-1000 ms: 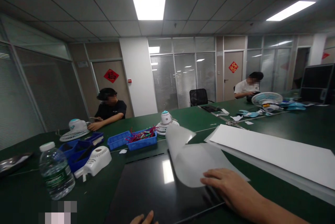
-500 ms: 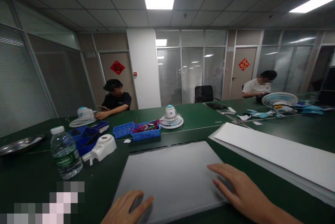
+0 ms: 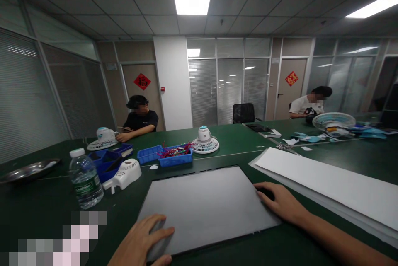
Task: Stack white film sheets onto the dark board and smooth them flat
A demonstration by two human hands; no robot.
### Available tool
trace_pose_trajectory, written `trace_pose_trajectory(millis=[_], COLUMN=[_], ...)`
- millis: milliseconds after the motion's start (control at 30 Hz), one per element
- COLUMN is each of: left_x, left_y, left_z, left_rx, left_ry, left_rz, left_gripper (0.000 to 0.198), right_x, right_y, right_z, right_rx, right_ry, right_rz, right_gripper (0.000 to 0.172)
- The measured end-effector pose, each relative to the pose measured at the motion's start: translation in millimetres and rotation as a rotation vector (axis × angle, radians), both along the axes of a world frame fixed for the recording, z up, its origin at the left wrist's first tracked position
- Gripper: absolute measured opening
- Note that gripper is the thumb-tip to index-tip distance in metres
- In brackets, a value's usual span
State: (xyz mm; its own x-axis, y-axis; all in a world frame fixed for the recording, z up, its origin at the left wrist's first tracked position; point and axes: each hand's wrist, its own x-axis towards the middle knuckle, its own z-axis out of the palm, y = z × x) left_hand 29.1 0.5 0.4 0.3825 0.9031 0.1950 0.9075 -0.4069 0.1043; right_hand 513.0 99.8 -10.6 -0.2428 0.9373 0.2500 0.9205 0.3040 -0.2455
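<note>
A flat grey panel (image 3: 202, 208) with thin dark edges lies on the green table before me. My left hand (image 3: 146, 237) is at its near left part, fingers spread, with fingertips on or just over the surface. At the opposite side, my right hand (image 3: 278, 204) touches the right edge; its fingers reach forward along that edge and the thumb is apart from them. Whether any fingertips curl under the panel is hidden.
Left of the panel stand a water bottle (image 3: 85, 181), a white plastic housing (image 3: 126, 175) and blue bins (image 3: 107, 162). Beyond are a bin of wired parts (image 3: 175, 156) and a fan head (image 3: 204, 141). Long white sheets (image 3: 329, 179) lie right. Two people sit across the table.
The panel has turned slightly, its near right corner now farther from me. My right hand has moved from over the surface to the right edge. My left hand has shifted slightly left.
</note>
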Motion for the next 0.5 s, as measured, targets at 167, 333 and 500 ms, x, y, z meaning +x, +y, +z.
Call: trace_pose_trajectory(millis=[167, 333, 500], left_x=[-6, 2, 6], left_y=[3, 4, 2], left_z=[2.1, 6.0, 7.5], left_rx=[-0.036, -0.080, -0.091], left_ry=[0.010, 0.016, 0.026], left_rz=[0.038, 0.053, 0.071], left_gripper=[0.053, 0.056, 0.055], right_x=[57, 104, 96], right_y=[38, 46, 33], right_z=[4.1, -10.0, -2.6], right_rx=[0.142, 0.099, 0.084], right_ry=[-0.099, -0.136, -0.193], right_rz=[-0.187, -0.450, -0.425], right_gripper=[0.056, 0.053, 0.048])
